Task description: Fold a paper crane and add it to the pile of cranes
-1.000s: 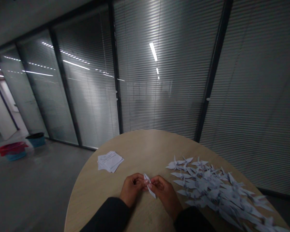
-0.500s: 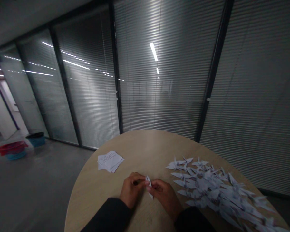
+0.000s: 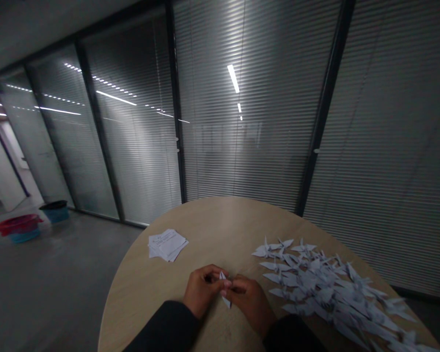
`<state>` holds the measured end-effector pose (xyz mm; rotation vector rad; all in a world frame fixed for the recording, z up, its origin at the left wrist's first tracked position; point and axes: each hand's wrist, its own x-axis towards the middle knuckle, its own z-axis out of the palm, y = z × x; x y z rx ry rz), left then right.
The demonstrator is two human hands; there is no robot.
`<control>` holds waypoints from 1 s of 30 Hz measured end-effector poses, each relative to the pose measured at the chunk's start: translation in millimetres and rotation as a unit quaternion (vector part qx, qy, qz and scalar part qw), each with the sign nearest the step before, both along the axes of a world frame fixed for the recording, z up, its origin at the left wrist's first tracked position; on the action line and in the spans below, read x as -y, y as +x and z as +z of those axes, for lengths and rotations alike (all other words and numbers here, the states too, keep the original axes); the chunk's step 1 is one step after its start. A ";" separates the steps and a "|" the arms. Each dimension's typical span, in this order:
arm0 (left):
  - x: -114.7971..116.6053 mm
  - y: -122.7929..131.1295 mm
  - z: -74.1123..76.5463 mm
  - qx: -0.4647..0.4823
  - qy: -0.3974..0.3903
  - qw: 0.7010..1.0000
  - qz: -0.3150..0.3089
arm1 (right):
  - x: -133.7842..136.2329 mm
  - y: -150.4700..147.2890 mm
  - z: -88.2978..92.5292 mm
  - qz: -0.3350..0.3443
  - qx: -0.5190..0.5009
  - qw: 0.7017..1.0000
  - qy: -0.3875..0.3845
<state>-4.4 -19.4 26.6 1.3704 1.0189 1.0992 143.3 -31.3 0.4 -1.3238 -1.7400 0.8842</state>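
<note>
**We are pinching a narrow folded paper strip [image 3: 224,288] between our left hand [image 3: 202,291] and right hand [image 3: 250,304].**
A slip could crease it or sweep the paper cranes [image 3: 315,288] just right on the round wooden table [image 3: 223,225]; far left, a red tub [image 3: 17,225] and teal bin [image 3: 55,212] are standing, contents hidden.

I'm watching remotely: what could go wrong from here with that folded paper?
The narrow folded paper is pinched between the left hand and right hand, so it might crease wrongly or tear. The right hand works close to the pile of paper cranes, so a slip could crush some. Cranes lying near the edge of the table could get knocked off.
</note>
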 end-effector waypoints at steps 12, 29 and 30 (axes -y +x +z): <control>3.0 2.0 6.8 0.046 -0.037 0.998 0.020 | 6.9 -0.4 11.9 0.016 -0.004 0.999 0.035; -6.0 -1.6 -5.8 0.104 -0.055 0.993 -0.002 | 4.3 -4.4 5.1 -0.005 -0.026 1.000 -0.012; -5.4 -1.6 -5.9 0.108 -0.059 0.992 -0.002 | 4.0 -4.1 4.7 -0.006 -0.027 1.000 -0.015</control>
